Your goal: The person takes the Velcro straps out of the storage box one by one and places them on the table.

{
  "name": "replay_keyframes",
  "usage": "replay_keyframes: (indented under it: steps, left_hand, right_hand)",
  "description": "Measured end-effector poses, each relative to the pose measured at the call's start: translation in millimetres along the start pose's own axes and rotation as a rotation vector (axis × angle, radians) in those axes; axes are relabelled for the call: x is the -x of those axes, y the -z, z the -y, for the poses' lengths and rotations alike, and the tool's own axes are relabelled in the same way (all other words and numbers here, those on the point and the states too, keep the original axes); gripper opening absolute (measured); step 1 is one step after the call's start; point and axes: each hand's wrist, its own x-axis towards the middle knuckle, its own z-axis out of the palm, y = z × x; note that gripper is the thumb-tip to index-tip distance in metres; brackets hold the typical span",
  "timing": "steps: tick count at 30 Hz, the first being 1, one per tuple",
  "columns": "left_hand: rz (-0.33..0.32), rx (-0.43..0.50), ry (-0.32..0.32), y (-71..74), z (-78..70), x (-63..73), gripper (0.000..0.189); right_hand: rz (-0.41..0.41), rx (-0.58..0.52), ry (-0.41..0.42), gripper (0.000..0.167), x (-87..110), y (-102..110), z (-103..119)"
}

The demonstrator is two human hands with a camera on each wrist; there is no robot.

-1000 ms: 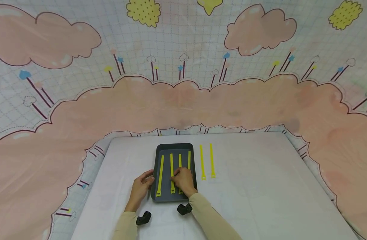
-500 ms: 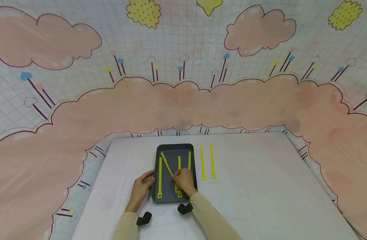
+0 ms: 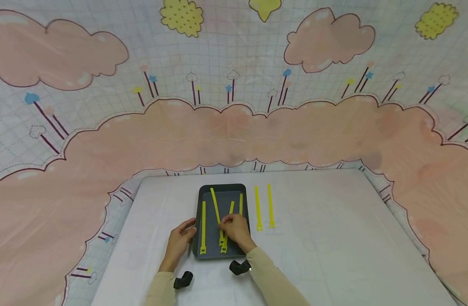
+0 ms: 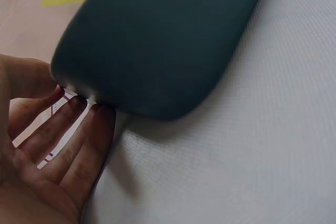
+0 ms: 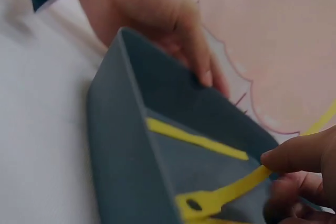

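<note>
A dark grey rectangular tray [image 3: 234, 186] holds several yellow cable straps, flat strips with a slotted head. My left hand [image 3: 179, 242] grips the tray's left wall, thumb at the rim and fingers against the outside. Inside the tray, my right hand [image 3: 238, 231] pinches one cable strap [image 5: 239, 186] between thumb and fingers; its slotted head points toward me. That strap crosses near a second strap [image 3: 231, 208], partly hidden behind the right hand. Another strap [image 3: 203, 225] lies straight along the left side, and one more strap [image 3: 241, 203] shows at the right side.
Two more yellow straps, a nearer strap [image 3: 258, 208] and a farther strap [image 3: 271, 206], lie side by side on the white table [image 3: 333, 238] right of the tray. A cloud-patterned cloth [image 3: 218, 136] hangs behind the table.
The strap in the right hand has swung from straight to tilted and moved beside the neighbouring strap, which has also turned. The leftmost strap has straightened. The left hand stays put.
</note>
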Motion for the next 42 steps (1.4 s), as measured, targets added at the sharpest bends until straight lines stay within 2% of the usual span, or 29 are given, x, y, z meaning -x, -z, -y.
replay_keyframes:
  steps: [6,11,21,33,42]
  left_hand:
    - [0.001,0.006,-0.009,0.3,0.8,-0.8,0.041]
    - [0.007,0.009,-0.008,1.4,-0.8,-0.7,0.041]
    - [0.006,0.005,-0.003,0.6,-2.4,0.6,0.041]
    - [0.017,0.017,-0.004,0.6,-2.3,2.2,0.042]
    - [0.018,0.026,-0.019,1.2,-1.0,1.5,0.043]
  right_hand:
    - [0.045,-0.143,-0.016,0.007,4.3,9.0,4.0]
    - [0.063,-0.215,-0.033,0.009,5.8,12.3,5.8]
    - [0.077,-0.205,-0.043,0.008,4.6,8.8,-1.1]
    - [0.093,-0.166,-0.008,0.007,4.9,9.6,-6.4]
    - [0.114,-0.109,0.01,0.009,5.1,12.4,-1.2]
